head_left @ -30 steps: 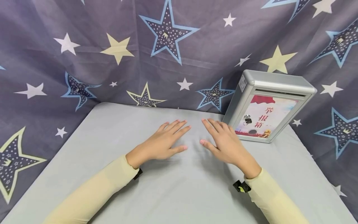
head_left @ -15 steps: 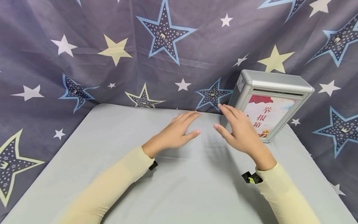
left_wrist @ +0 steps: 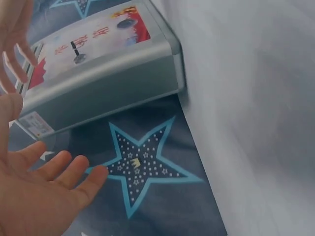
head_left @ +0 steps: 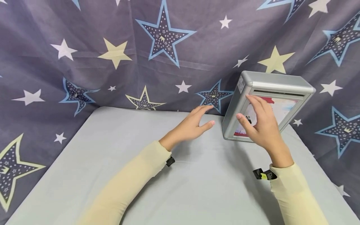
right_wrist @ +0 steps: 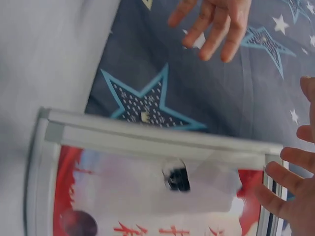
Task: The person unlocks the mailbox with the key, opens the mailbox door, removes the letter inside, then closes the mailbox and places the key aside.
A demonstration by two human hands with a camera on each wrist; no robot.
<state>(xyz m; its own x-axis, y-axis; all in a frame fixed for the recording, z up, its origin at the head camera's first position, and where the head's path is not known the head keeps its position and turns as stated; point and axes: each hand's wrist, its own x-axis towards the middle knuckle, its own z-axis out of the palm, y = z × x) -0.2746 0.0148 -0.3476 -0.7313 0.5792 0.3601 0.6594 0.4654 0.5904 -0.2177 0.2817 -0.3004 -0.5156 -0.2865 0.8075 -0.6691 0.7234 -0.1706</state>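
Observation:
A silver metal report box (head_left: 278,84) with a slot across its upper front stands tilted back against the curtain at the right rear of the table. A black-headed key (right_wrist: 177,178) sits at the lock on its printed front panel, which bears red characters. My right hand (head_left: 264,126) hovers before that panel, fingers extended, thumb apart, covering part of the print; whether it touches the box I cannot tell. To the left of the box my left hand (head_left: 189,125) is held above the table with fingers extended, apart from the box and holding nothing.
A grey cloth covers the table (head_left: 140,187). Behind it and at both sides hangs a dark curtain (head_left: 92,62) printed with stars. A black wrist camera (head_left: 264,174) sticks out below the right sleeve, another camera (head_left: 170,161) below the left.
Both hands have moved to the right and slightly away from me. The right hand has come in front of the box's panel. The box keeps its place.

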